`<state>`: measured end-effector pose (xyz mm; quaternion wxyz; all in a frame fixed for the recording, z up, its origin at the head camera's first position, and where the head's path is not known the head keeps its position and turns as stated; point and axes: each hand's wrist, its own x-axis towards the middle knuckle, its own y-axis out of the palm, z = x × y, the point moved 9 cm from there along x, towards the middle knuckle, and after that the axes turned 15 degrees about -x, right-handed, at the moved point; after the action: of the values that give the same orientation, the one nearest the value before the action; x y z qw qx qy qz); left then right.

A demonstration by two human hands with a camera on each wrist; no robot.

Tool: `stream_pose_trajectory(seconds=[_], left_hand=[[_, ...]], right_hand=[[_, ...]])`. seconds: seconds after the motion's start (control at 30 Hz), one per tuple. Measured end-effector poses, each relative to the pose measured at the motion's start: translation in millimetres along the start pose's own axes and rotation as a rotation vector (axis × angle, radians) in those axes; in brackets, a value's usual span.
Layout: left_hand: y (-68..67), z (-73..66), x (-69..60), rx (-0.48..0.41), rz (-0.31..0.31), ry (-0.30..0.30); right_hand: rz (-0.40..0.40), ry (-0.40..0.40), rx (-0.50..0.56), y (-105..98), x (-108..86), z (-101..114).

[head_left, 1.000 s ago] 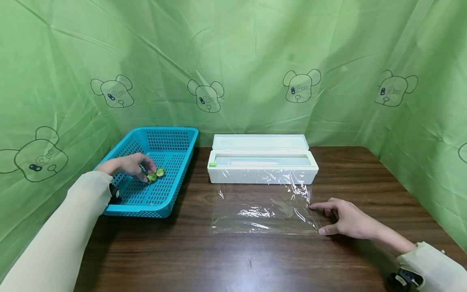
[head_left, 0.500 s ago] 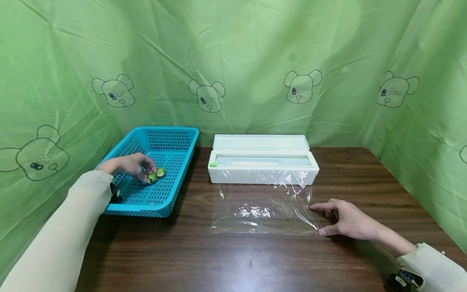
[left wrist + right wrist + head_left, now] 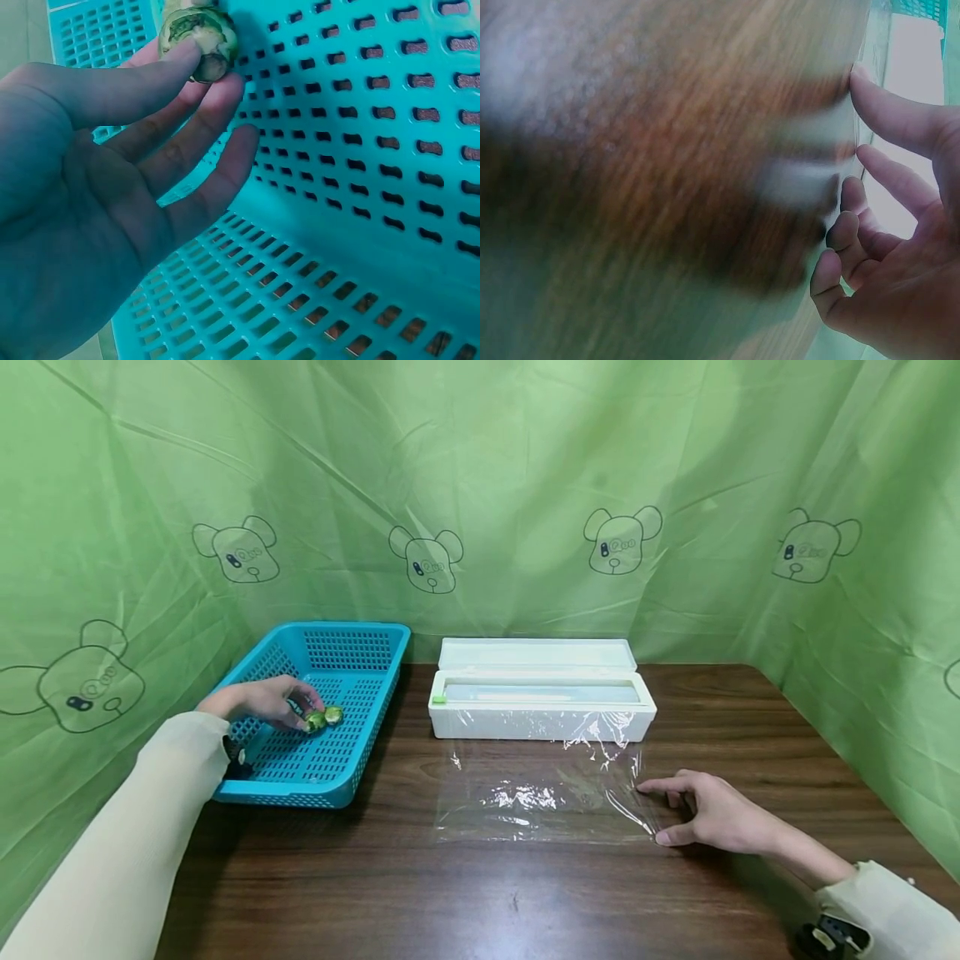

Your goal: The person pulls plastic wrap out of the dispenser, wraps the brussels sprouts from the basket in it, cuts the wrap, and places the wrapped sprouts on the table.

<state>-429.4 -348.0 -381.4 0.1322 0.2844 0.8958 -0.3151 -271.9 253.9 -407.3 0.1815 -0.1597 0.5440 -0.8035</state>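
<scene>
In the head view my left hand (image 3: 272, 700) reaches into a blue perforated basket (image 3: 365, 739). Its thumb and fingertips pinch a Brussels sprout (image 3: 206, 36), seen close up in the left wrist view; a second Brussels sprout (image 3: 333, 715) lies right beside it. A sheet of cling film (image 3: 525, 797) stretches flat over the table from the front of a white cling film dispenser (image 3: 542, 724), whose lid is raised. At the film's right edge, my right hand (image 3: 716, 814) touches down with thumb and index finger extended and apart, while its other fingers bend.
The dark wooden table (image 3: 480, 902) carries everything. Green cloth (image 3: 517, 468) printed with bear heads hangs behind and along both sides. A small green piece (image 3: 438, 699) sits at the dispenser's left end.
</scene>
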Motion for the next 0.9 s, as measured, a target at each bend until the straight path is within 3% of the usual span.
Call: stream_pose_trajectory(seconds=[0.37,0.6,0.9], left_hand=[[-6.0,-10.5,-11.2,-0.129,-0.019,0.042],[-7.3,-19.1,-11.3,-0.204,0.008,0.080],[-7.3,-35.1,-13.8,-0.200,0.002,0.122]], right_hand=[[-0.006,0.000,-0.018,-1,-0.5,1],[-0.007,0.007,-0.017,-2,-4.5,-1],[-0.011,0.004,-0.033,-2,-2.8,0]])
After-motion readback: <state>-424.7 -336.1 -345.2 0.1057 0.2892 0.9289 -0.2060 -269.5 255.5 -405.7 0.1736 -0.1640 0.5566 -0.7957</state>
